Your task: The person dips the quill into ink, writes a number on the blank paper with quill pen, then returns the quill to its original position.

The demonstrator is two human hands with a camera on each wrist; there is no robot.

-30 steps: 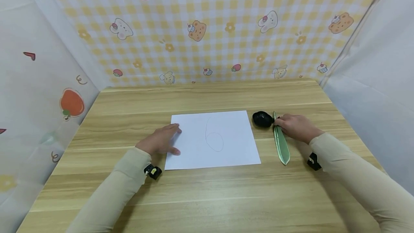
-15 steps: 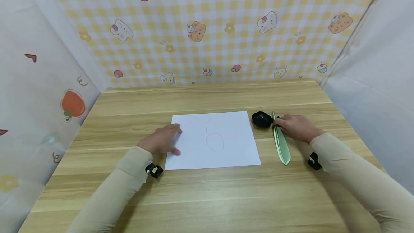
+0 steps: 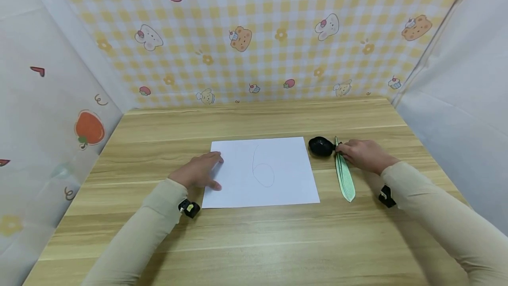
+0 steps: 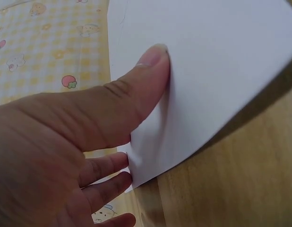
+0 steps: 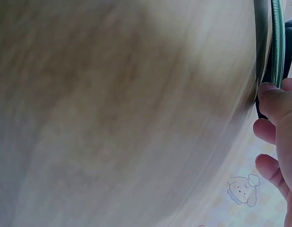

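Note:
My left hand (image 3: pixel 198 172) rests at the left edge of a white sheet of paper (image 3: pixel 293 184), which carries a thin drawn figure like a 6. In the left wrist view the thumb (image 4: pixel 136 92) lies over the paper (image 4: pixel 207 71), fingers spread near its edge. My right hand (image 3: pixel 365 156) pinches a long, slim, green leaf-shaped thing (image 3: pixel 344 178) near its far end. A glossy black rounded thing (image 3: pixel 321 146) with a narrow neck lies just left of those fingertips. Whether the hand also holds that neck is hidden. In the right wrist view the green thing (image 5: pixel 278 42) shows edge-on.
The wooden table (image 3: pixel 254 250) reaches back to a yellow checked cloth (image 3: pixel 270 56) with cartoon prints. White cloth walls stand at the left (image 3: pixel 51 122) and right (image 3: pixel 456 114). Black wrist cameras sit at the left cuff (image 3: pixel 189 208) and right cuff (image 3: pixel 386 196).
The green thing has turned a little in my right hand: its visible face looks paler and striped now, its near tip slightly further left. My left hand and the paper stay put.

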